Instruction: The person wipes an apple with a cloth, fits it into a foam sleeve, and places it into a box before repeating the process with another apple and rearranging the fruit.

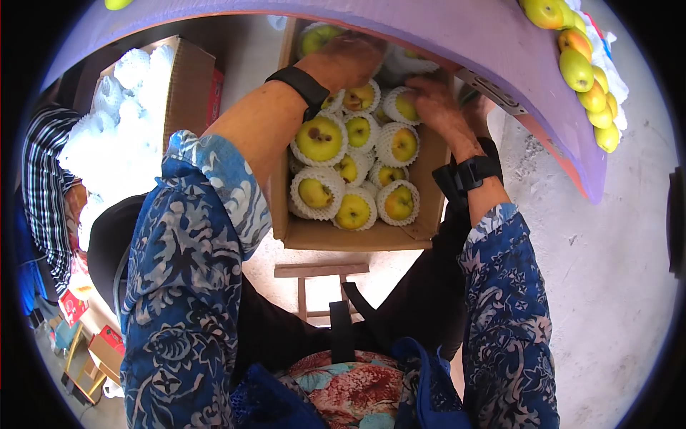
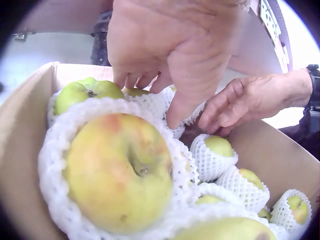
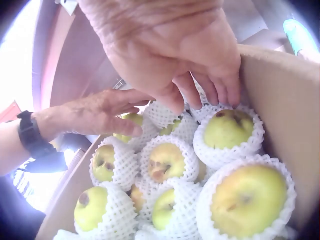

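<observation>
A cardboard box point(image 1: 357, 241) holds layered yellow-green apples in white foam nets, several with brown spots. At its far end my left hand point(image 1: 350, 61) reaches over the fruit, partly under a purple edge. In the left wrist view that hand point(image 2: 170, 45) points its fingers down at netted apples behind a large apple point(image 2: 120, 172). My right hand point(image 1: 439, 111) is by the box's right side; in the right wrist view its loosely bent fingers point(image 3: 220, 92) touch foam nets beside an apple point(image 3: 229, 129). Neither hand visibly grips an apple; some fingertips are hidden.
A purple curved surface point(image 1: 457, 36) arches over the box's far end, with loose apples point(image 1: 577, 70) along its right side. At left, another carton point(image 1: 187, 86) stands beside piled white foam nets point(image 1: 114, 150). A person in a striped sleeve point(image 1: 46, 164) is at far left.
</observation>
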`<state>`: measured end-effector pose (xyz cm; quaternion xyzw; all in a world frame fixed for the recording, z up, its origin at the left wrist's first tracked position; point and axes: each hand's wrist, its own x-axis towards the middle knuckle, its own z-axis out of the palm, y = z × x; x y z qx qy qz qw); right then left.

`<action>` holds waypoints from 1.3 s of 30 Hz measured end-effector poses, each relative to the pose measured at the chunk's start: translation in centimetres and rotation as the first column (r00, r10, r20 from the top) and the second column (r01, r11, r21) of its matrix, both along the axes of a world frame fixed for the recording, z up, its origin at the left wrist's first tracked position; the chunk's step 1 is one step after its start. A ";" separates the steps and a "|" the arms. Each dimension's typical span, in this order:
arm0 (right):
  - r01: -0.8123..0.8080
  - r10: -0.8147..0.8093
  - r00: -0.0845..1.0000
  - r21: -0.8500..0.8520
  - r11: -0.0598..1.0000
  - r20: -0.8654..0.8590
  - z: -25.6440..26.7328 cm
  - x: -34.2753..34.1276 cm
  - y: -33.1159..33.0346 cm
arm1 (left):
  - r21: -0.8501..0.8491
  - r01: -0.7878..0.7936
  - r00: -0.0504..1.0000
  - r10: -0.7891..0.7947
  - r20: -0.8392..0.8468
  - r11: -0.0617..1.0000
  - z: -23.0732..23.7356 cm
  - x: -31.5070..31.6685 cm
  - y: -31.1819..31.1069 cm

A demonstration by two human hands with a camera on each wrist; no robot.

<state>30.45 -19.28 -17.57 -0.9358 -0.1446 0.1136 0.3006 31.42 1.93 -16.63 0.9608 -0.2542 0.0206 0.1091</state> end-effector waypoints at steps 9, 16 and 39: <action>-0.022 0.021 1.000 0.024 0.999 0.004 1.4 -3.9 -2.2 | 0.098 0.023 0.999 -0.020 -0.031 0.995 3.1 -4.1 0.7; -0.107 0.106 0.985 0.005 0.994 -0.133 3.7 -9.5 -2.4 | 0.129 0.147 0.874 -0.067 -0.482 0.981 10.9 -8.1 4.3; -0.277 0.298 0.926 0.121 0.953 -0.230 4.2 -16.9 -0.8 | -0.937 0.346 0.509 -0.830 0.227 -0.044 39.6 -27.5 0.4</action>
